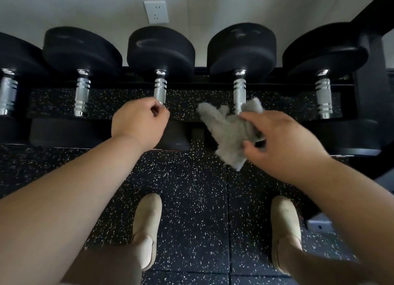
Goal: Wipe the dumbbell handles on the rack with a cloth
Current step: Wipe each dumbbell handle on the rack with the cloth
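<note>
Cloth point(229, 127): grey, lying centre right of the frame, bunching against the near end of the fourth handle point(239, 92) from the left.
Right hand point(277, 139): grasping the cloth between thumb and fingers.
Left hand point(138, 122): curling its fingers at the near end of the centre handle point(160, 90); cannot tell whether it is grasping it.
Rack point(371, 75): carrying five dumbbells point(161, 48) across the upper frame.
</note>
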`<act>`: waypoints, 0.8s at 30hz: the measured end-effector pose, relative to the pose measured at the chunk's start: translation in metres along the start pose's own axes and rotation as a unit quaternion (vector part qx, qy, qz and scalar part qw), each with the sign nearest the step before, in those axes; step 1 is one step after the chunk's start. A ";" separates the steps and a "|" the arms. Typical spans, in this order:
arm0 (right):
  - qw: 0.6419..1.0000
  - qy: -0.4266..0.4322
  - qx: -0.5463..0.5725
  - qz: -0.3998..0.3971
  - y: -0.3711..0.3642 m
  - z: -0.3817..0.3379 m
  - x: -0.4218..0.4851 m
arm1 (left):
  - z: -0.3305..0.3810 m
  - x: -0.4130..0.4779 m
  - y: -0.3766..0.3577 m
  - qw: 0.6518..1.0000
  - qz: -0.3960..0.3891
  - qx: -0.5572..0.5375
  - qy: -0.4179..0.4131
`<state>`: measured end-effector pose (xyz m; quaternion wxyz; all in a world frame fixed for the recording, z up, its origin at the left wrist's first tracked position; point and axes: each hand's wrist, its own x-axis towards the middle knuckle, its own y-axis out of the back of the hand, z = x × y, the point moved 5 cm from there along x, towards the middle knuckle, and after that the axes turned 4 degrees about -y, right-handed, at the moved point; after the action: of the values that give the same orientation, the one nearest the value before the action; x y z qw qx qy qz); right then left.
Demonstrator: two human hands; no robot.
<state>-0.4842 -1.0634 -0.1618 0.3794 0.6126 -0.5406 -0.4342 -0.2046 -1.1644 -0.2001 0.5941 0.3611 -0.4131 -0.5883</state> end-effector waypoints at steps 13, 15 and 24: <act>0.985 0.149 -0.067 0.047 -0.033 -0.007 0.005 | 0.002 0.000 0.001 1.000 -0.014 -0.004 0.003; 0.986 0.153 -0.002 0.065 -0.025 0.012 -0.003 | 0.002 0.000 0.001 1.000 -0.013 -0.007 0.001; 0.991 -0.039 0.123 0.032 -0.024 0.054 -0.017 | 0.005 -0.001 0.001 1.000 -0.013 -0.010 0.005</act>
<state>-0.5275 -1.0433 -0.2002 0.2936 0.6200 -0.6234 -0.3753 -0.2084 -1.1633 -0.1973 0.5919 0.3630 -0.3995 -0.5986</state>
